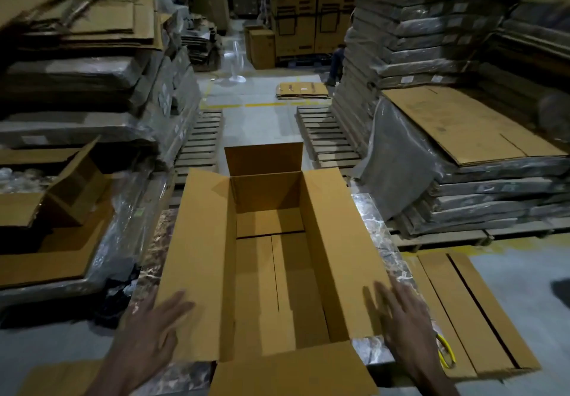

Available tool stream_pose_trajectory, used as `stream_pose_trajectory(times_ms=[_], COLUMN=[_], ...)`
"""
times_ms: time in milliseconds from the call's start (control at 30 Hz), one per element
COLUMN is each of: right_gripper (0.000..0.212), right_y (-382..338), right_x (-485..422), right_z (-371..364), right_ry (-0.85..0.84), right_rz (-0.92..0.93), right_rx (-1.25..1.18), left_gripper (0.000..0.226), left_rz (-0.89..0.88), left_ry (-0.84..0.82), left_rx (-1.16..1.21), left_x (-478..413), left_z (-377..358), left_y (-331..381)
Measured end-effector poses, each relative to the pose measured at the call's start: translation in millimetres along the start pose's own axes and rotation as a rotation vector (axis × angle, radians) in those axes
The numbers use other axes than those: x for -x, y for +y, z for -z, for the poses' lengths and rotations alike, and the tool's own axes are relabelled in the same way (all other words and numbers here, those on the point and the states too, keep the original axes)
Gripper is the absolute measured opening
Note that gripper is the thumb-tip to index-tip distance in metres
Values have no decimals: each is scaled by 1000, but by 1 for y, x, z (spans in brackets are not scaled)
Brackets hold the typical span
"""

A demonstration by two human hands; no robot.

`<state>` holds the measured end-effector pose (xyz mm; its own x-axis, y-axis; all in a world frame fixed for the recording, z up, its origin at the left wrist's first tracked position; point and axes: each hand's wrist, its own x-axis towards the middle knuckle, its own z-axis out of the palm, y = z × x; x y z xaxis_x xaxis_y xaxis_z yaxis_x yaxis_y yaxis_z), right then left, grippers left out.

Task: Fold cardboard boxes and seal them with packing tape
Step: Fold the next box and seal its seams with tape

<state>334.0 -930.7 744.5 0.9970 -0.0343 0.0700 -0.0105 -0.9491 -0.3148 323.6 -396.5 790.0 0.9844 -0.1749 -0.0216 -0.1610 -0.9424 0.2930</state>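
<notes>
Box, flaps out — left hand spread at flap edge; right hand likewise

Open from above into the box — four flaps splayed outward, interior free. Crowded on the left by a wrapped stack; flat cardboard low on the right. Beyond, bare floor between pallets.

Dim overhead light, dark vignetted corners, wide-angle bending, soft blur throughout.
</notes>
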Motion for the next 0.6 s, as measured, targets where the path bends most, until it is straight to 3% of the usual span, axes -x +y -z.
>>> stream_pose_trajectory(times_ms=[67,133,200,267,333,433,533,600], right_gripper=[96,78,70,77,84,71,66,66], right_y=[-2,-5,-6,-6,-5,-13,-27,-34], right_x=[-3,-2,1,1,-1,-4,-5,-4], right_z=[-4,-3,1,3,0,-5,-17,-28], right_ry=[-187,-367,-410,-389,-367,-236,-90,-47], right_rz=[244,405,453,486,486,377,239,172], right_rx=[89,32,-53,-59,-72,-160,-242,-288], left_gripper=[64,69,75,82,74,69,82,77], left_rz=[-49,-110,-127,0,75,161,308,381], left_ry=[-140,-205,-212,-238,-109,104,200,233], left_rx=[-126,-232,-197,82,295,333,397,463], left_x=[17,25,30,32,34,29,19,14], left_z=[-35,-66,-83,-91,-90,-90,-97,-102], left_y=[-2,12,20,24,37,54,63,67])
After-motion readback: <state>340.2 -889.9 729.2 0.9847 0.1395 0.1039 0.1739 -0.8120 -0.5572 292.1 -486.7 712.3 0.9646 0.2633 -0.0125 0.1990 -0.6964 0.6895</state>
